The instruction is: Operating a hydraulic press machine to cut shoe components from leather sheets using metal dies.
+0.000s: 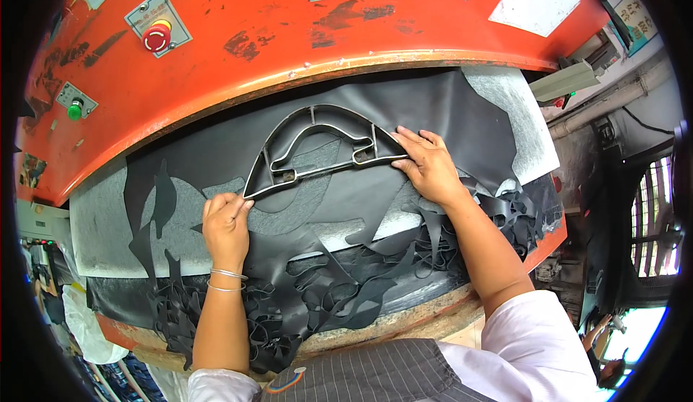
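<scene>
There are two hands (433, 172), one die (313, 115) and, at left, two bangles (229, 274). The far panel (238, 12) has two green buttons (75, 110), one red button (156, 37) and, at right, one white sheet (534, 1).

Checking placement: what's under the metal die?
Through the open die, black sheet and a grey patch show. Whatever sits directly beneath its walls is covered, so can't be seen.

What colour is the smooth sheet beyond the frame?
The sheet is black; head view shows it.

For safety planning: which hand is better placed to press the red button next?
Probably the left hand: it holds the left tip of the metal frame, nearer the red button; the right hand, at the right tip, appears farther.
</scene>
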Motion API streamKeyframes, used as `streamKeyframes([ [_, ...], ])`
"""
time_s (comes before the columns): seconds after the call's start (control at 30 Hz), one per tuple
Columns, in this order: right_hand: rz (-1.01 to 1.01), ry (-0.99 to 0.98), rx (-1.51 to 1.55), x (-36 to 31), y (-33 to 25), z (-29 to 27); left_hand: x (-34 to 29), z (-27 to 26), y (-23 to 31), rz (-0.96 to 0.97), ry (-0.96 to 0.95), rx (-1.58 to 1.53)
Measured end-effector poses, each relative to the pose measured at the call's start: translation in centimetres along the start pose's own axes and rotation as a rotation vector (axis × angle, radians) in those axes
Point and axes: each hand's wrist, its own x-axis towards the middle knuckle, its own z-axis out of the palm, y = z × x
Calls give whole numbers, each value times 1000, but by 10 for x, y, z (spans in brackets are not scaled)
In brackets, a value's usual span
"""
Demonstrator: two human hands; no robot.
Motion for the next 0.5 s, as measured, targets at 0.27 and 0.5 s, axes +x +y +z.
streamKeyframes([
  [0.27, -11, -28, -61, -5, -1, 1, 1, -2, -3, -31, -15, -56],
  [0.5, 80, -88, -134, -16, -21, -1, -8, -15, -15, -69, -89, -82],
])
